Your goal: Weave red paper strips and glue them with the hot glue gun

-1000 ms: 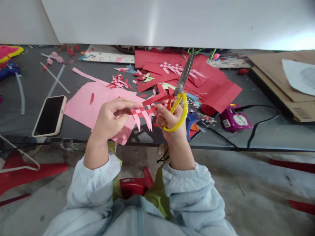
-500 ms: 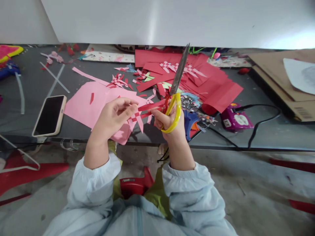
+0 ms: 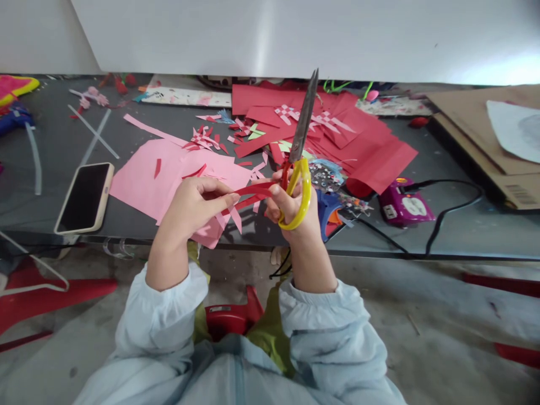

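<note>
Between my hands stretches a woven piece of red and pink paper strips (image 3: 253, 192). My left hand (image 3: 196, 205) pinches its left end between thumb and fingers. The handles of a pair of scissors (image 3: 301, 132) with yellow and red grips hang on my right hand (image 3: 295, 202), blades closed and pointing up and away. Thumb and fingers of that same hand also hold the right ends of the red strips. Under my left hand lies a pink paper sheet (image 3: 139, 174) with red scraps on it. The weave is partly hidden by my left fingers.
A phone (image 3: 83, 198) lies at the left. Behind my hands are red paper sheets (image 3: 371, 140), paper scraps and small woven pieces (image 3: 202, 136). A blue glue gun (image 3: 327, 211), a purple box (image 3: 405, 205) with a black cable and cardboard (image 3: 485, 135) are at the right.
My left thumb and fingers have shifted slightly over the weave, covering more of it. The scissors in my right hand have tilted a little to the left.
</note>
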### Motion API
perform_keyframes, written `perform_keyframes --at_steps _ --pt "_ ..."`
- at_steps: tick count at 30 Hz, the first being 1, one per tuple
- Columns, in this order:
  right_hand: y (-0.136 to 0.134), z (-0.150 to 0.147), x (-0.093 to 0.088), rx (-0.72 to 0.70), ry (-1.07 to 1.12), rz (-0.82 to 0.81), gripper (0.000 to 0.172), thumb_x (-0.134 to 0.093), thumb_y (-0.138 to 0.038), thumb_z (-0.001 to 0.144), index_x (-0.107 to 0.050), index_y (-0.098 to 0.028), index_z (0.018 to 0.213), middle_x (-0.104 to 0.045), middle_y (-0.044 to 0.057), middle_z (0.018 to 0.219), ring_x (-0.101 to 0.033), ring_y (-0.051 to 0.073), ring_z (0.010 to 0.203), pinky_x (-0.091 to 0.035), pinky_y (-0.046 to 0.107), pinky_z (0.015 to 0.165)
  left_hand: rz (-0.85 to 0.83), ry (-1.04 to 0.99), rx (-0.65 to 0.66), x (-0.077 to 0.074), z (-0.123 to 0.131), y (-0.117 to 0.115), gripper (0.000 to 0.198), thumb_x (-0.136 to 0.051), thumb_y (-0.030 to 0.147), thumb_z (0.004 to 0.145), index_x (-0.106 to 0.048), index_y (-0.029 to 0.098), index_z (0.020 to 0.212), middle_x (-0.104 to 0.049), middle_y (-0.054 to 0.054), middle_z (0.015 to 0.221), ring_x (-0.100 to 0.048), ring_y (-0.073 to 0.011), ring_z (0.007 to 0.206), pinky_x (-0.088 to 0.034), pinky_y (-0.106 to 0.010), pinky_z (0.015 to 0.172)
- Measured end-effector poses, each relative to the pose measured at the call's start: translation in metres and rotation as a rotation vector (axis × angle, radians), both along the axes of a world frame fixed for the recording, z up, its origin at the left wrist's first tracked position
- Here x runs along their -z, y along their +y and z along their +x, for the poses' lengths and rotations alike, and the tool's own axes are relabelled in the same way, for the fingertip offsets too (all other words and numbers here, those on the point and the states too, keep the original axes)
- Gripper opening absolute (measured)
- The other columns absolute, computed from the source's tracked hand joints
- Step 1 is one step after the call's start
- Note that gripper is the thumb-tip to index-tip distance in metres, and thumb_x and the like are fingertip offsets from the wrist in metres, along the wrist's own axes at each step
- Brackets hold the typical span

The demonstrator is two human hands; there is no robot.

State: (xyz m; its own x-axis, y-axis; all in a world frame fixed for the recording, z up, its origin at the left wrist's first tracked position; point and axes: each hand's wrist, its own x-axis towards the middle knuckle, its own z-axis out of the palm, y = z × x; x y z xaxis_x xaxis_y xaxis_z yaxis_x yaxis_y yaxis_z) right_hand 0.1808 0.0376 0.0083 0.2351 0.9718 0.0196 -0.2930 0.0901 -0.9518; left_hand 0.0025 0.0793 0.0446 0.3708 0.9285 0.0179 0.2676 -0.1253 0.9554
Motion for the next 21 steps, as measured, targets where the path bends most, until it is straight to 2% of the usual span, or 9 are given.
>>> perform_keyframes --at_steps 3,8,12,15,17,21 --pt "0.000 0.000 0.001 0.015 -0.016 -0.025 0.054 -0.085 -0.046 0.060 -0.045 -0.026 0.091 -0.064 -0.005 0.074 -0.036 0.002 0.035 -0.026 0.023 0.034 -0.012 0.013 0.004 -0.001 0.000 -0.001 0.008 -0.075 0.025 0.069 -0.073 0.018 0.065 -0.068 0.000 0.063 -0.059 -0.0121 0.059 -0.046 -0.026 0.060" --pt "0.004 0.000 0.002 0.064 0.009 -0.045 0.060 -0.089 -0.047 0.052 -0.046 -0.025 0.089 -0.051 -0.012 0.058 -0.030 0.001 0.032 -0.025 0.021 0.033 -0.023 0.055 0.010 -0.005 0.002 -0.002 0.010 -0.074 0.025 0.070 -0.072 0.017 0.064 -0.067 0.001 0.062 -0.058 -0.0115 0.060 -0.045 -0.026 0.060" --pt "0.006 0.000 0.004 0.102 0.039 -0.018 0.054 -0.086 -0.048 0.057 -0.047 -0.026 0.087 -0.049 -0.011 0.055 -0.028 0.002 0.031 -0.020 0.020 0.033 -0.062 0.056 -0.030 -0.004 0.001 -0.002 0.013 -0.077 0.029 0.070 -0.073 0.017 0.064 -0.067 0.001 0.064 -0.058 -0.0116 0.061 -0.045 -0.025 0.061" --pt "0.007 0.002 0.005 0.155 0.032 0.006 0.044 -0.081 -0.047 0.066 -0.047 -0.026 0.086 -0.061 -0.006 0.068 -0.029 0.001 0.032 -0.020 0.021 0.032 -0.073 -0.026 -0.094 0.001 -0.001 0.000 0.022 -0.081 0.040 0.069 -0.076 0.018 0.070 -0.071 -0.002 0.071 -0.061 -0.0125 0.065 -0.049 -0.025 0.064" --pt "0.008 0.004 0.005 0.176 0.014 0.003 0.038 -0.076 -0.049 0.072 -0.047 -0.025 0.082 -0.064 -0.003 0.074 -0.029 0.001 0.034 -0.019 0.022 0.032 -0.070 -0.102 -0.151 0.005 -0.002 0.002 0.029 -0.082 0.047 0.068 -0.077 0.019 0.074 -0.072 -0.002 0.074 -0.061 -0.0116 0.066 -0.049 -0.024 0.064" --pt "0.007 0.006 0.003 0.175 0.005 -0.062 0.039 -0.072 -0.053 0.075 -0.046 -0.024 0.077 -0.052 -0.005 0.061 -0.027 0.002 0.034 -0.017 0.022 0.032 -0.141 -0.329 -0.275 0.007 -0.001 0.004 0.033 -0.087 0.048 0.062 -0.077 0.019 0.074 -0.068 0.000 0.067 -0.057 -0.0076 0.058 -0.045 -0.018 0.052"
